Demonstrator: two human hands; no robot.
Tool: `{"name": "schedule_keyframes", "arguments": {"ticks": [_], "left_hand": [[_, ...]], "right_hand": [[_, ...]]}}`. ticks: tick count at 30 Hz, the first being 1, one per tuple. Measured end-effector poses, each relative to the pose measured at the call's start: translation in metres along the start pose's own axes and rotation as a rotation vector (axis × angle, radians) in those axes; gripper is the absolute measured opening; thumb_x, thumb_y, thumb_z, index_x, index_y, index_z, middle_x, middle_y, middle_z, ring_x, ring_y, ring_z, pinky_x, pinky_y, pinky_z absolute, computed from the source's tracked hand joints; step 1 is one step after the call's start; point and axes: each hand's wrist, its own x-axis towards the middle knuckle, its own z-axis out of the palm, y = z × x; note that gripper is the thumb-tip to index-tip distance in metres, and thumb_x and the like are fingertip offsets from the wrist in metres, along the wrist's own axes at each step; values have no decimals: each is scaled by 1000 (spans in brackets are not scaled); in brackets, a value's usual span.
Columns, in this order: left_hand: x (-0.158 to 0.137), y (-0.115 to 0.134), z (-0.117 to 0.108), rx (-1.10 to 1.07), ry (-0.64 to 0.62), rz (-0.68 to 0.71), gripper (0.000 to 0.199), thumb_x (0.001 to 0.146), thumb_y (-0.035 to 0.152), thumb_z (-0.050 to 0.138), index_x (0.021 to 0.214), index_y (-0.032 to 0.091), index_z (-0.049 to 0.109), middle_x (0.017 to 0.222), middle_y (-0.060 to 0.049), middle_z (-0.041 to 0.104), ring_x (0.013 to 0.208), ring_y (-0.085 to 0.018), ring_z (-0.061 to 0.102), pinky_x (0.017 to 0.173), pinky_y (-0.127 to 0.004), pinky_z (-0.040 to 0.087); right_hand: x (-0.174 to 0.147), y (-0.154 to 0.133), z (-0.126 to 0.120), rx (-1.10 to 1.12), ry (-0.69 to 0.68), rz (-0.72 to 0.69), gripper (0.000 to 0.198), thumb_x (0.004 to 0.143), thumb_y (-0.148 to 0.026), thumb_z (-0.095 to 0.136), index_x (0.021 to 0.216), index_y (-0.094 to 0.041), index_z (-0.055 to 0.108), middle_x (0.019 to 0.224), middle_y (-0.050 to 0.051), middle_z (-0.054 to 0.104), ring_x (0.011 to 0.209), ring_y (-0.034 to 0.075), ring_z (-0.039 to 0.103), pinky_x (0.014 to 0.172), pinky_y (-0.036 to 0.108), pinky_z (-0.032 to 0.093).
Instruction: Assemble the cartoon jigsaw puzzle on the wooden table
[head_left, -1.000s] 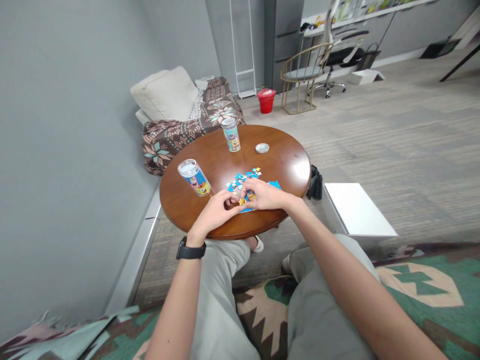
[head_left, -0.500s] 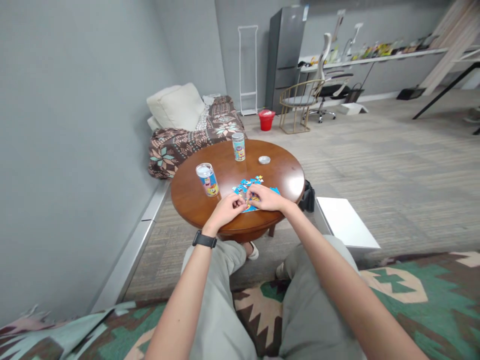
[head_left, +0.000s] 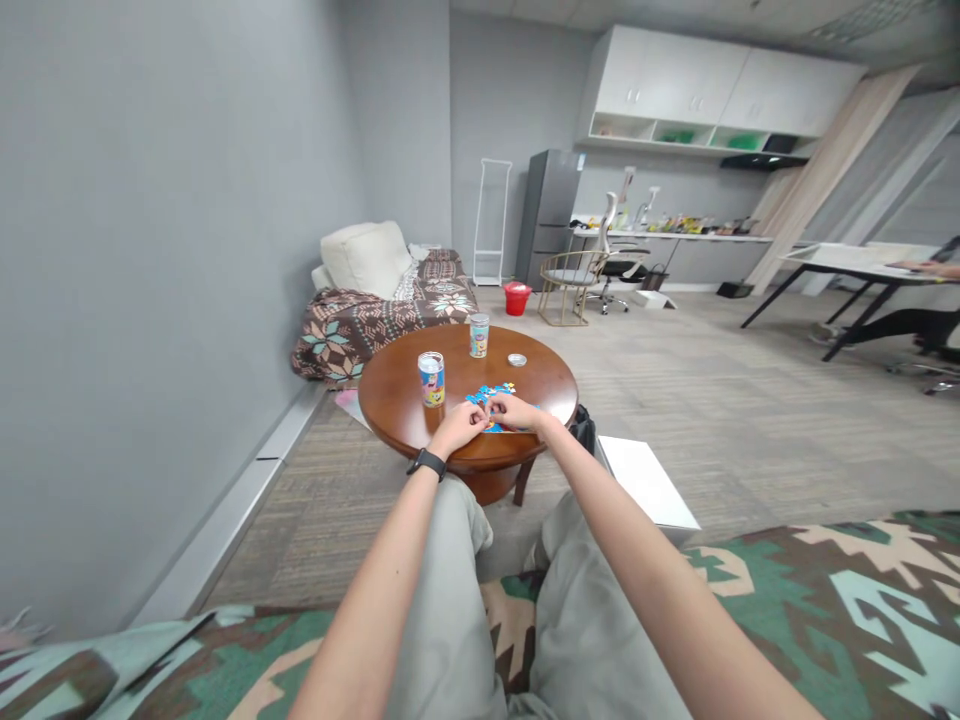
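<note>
My left hand (head_left: 466,424) is at the near edge of the round wooden table, fingers curled in a pinch; what lies in them is too small to make out. Close beside it, my right hand (head_left: 513,410) pinches a small puzzle piece low over the partly joined picture. Blue and yellow jigsaw pieces (head_left: 491,392) lie loose in a heap just beyond my fingers. Both hands cover much of the puzzle (head_left: 501,427). To the left stands an open cartoon-printed can (head_left: 432,382); farther back are a lidded can (head_left: 479,337) and a loose round lid (head_left: 517,360).
The wooden table (head_left: 397,400) stands before my knees. A white box (head_left: 646,482) is on the floor to its right. Behind are a covered couch (head_left: 375,320), a red bucket (head_left: 517,298) and a gold-framed chair (head_left: 571,285). Another person's arm (head_left: 937,268) shows at far right.
My view has tilted up, bringing in the wall cabinets and a person at the right-hand desk. Both hands stay together at the puzzle, with only slight finger movement.
</note>
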Motion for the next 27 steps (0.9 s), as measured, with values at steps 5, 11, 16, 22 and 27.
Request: {"name": "schedule_keyframes", "arguments": {"ticks": [5, 11, 16, 22, 27], "left_hand": [[0, 3, -1, -29, 9, -12, 13, 81, 17, 60, 68, 16, 64, 74, -3, 63, 68, -15, 56, 65, -26, 41], [2, 2, 0, -57, 0, -32, 13, 81, 20, 62, 70, 16, 66, 72, -2, 63, 68, -15, 55, 65, -26, 41], [-1, 6, -2, -47, -5, -40, 14, 82, 24, 62, 71, 16, 65, 72, -1, 60, 68, -15, 55, 66, -26, 42], [-7, 9, -6, -46, 15, -51, 8, 79, 19, 63, 73, 16, 66, 77, -2, 60, 68, -15, 57, 66, -26, 44], [-8, 12, -7, -22, 32, -20, 3, 74, 16, 66, 71, 16, 66, 81, -3, 60, 71, -16, 58, 70, -28, 47]], "right_hand": [[-8, 1, 10, -10, 127, 34, 9, 73, -13, 55, 76, -18, 61, 80, 0, 58, 77, 16, 51, 77, 30, 43], [-6, 13, 10, 40, 131, 49, 7, 73, -18, 61, 79, -18, 64, 83, 1, 62, 76, 16, 53, 75, 30, 43], [-7, 17, 9, 157, 144, 56, 19, 75, -36, 69, 78, -19, 61, 75, -1, 60, 69, 16, 52, 69, 30, 42], [-11, 13, 10, 394, 168, 85, 36, 78, -55, 66, 75, -21, 54, 62, -3, 52, 61, 15, 48, 64, 30, 42], [-10, 16, 14, 460, 266, 103, 33, 77, -52, 63, 79, -22, 52, 68, -3, 54, 66, 15, 52, 65, 30, 45]]}}
